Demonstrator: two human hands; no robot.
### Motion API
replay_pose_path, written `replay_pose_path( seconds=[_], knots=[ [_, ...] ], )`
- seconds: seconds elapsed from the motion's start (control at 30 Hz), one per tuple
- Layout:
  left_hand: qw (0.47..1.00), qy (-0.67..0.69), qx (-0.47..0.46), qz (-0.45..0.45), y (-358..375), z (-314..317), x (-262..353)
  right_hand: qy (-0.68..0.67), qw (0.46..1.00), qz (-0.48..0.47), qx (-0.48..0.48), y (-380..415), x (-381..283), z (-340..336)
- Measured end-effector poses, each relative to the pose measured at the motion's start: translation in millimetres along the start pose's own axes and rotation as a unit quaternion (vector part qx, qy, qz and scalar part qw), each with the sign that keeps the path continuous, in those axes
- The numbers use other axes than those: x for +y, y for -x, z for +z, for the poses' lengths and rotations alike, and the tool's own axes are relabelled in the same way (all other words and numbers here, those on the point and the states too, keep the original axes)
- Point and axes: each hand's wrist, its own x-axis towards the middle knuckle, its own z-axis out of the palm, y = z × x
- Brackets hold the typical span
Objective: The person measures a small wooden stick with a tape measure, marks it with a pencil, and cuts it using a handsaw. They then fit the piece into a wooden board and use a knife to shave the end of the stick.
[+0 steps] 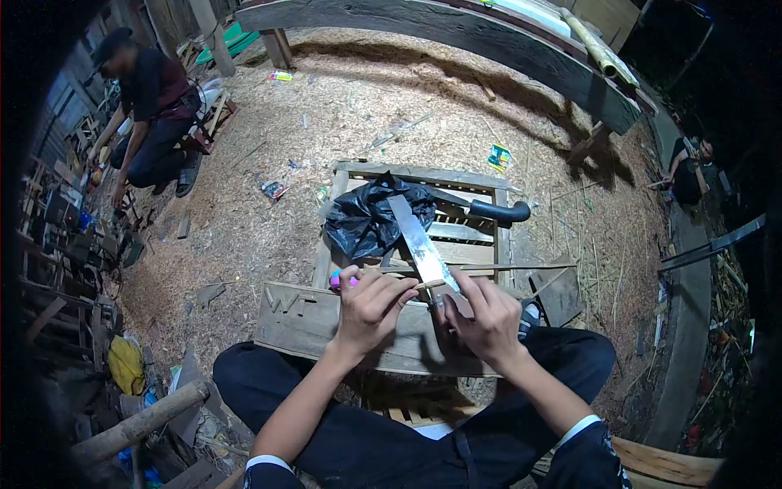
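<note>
My left hand is closed, pinching a short thin wooden stick whose tip points right, toward the blade. My right hand is closed around the lower end of a broad-bladed knife; its handle is mostly hidden by my fingers. The shiny blade slants up and away to the left, meeting the stick near its tip. Beneath both hands lies a wide wooden board. A small pink and blue object shows beside my left fingers. Behind the hands, a long thin strip lies crosswise.
A slatted wooden crate carries a crumpled black plastic bag and a tool with a curved black handle. Shavings cover the ground. One person crouches at left, another sits far right. A heavy beam crosses the back.
</note>
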Motion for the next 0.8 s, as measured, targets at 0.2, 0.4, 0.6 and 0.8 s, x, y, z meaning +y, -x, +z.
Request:
replay_pose_path(
  seconds=[0.2,0.4,0.6,0.8],
  knots=[
    [0.999,-0.018,-0.039,0.032,-1,7,0,-0.030,0.990,-0.137,-0.022,-11,20,10],
    [0.997,-0.022,-0.061,0.049,-3,4,1,-0.035,0.993,-0.114,0.008,-14,17,3],
    [0.988,-0.126,-0.007,0.095,0,3,3,-0.053,0.990,-0.130,0.025,-14,17,5],
    [0.989,-0.123,-0.044,0.066,4,6,13,-0.056,0.990,-0.120,-0.055,-8,17,8]
  ],
)
